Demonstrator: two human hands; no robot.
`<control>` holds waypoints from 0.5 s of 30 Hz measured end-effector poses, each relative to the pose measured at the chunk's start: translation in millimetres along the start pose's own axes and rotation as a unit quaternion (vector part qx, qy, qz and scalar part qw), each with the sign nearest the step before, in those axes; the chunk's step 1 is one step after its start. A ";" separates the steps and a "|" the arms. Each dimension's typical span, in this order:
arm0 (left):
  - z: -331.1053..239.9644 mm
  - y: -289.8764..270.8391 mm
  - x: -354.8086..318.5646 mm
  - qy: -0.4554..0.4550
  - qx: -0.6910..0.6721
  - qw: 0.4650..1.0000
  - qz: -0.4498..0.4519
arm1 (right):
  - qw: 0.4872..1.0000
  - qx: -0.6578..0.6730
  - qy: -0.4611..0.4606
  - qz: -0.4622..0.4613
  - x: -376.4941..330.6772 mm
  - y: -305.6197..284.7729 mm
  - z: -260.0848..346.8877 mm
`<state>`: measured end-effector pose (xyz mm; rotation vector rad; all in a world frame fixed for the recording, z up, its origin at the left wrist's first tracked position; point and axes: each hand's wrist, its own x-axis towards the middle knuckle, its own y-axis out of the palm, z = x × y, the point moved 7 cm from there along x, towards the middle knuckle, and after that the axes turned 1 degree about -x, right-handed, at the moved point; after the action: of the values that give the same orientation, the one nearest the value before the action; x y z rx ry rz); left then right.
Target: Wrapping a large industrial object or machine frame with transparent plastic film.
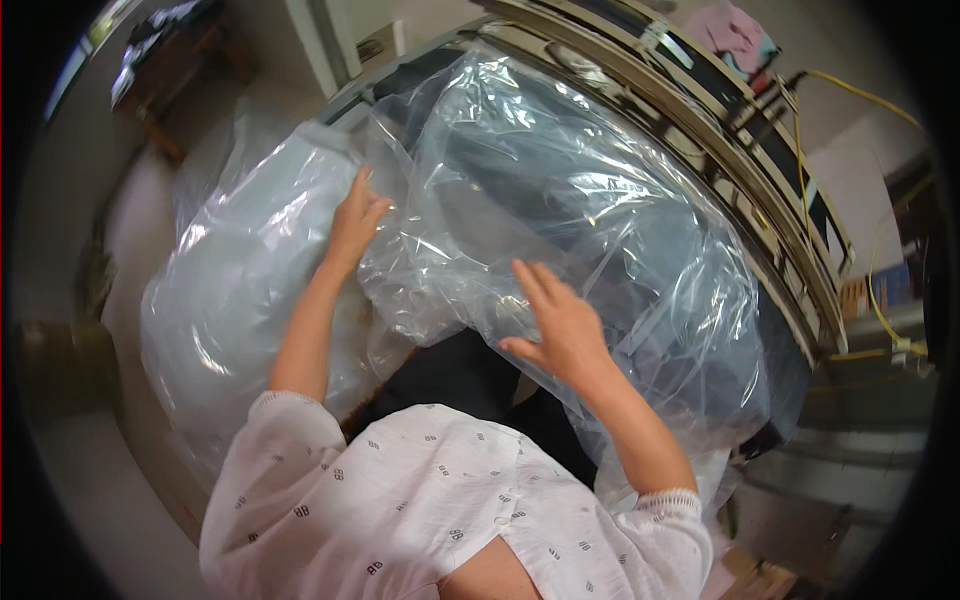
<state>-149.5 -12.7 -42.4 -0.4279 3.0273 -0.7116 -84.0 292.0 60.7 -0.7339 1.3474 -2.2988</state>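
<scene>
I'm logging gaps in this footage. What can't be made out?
All in the head view:
Left hand: whether its fingertips touch the clear plastic; blur obscures this.
What lies under the plastic: glossy folds and glare obscure it.
Dark clothing at the lap: partly covered by plastic and the white shirt, itself cut by the lower edge.
Greenish shape, far left: too blurred to identify.

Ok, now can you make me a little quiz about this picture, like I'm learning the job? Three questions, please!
1. True or false: the right hand is clenched in a tight fist.
2. Which shiny stuff is near the left hand?
a) a red ribbon
b) clear plastic
c) a metal bowl
3. Fill the gap: the person's shirt is ____ with small dark marks.

Key:
1. False; it is open.
2. b
3. white
</scene>
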 end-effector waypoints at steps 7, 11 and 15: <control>-99.2 -17.9 -18.6 0.094 -0.193 0.976 -0.036 | 0.992 -0.048 0.053 -0.106 -29.4 -102.2 -124.4; -149.2 49.8 -80.1 0.138 -0.355 0.910 0.163 | 0.834 -0.204 0.245 -0.451 -171.9 -358.1 -235.3; -234.2 114.4 -153.7 0.337 -0.302 0.821 0.349 | 0.824 -0.136 0.196 -0.515 -199.4 -386.8 -148.0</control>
<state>-46.6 228.5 108.5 1.1689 3.5258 0.2323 -37.6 686.3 292.1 -1.4056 1.7544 -3.2527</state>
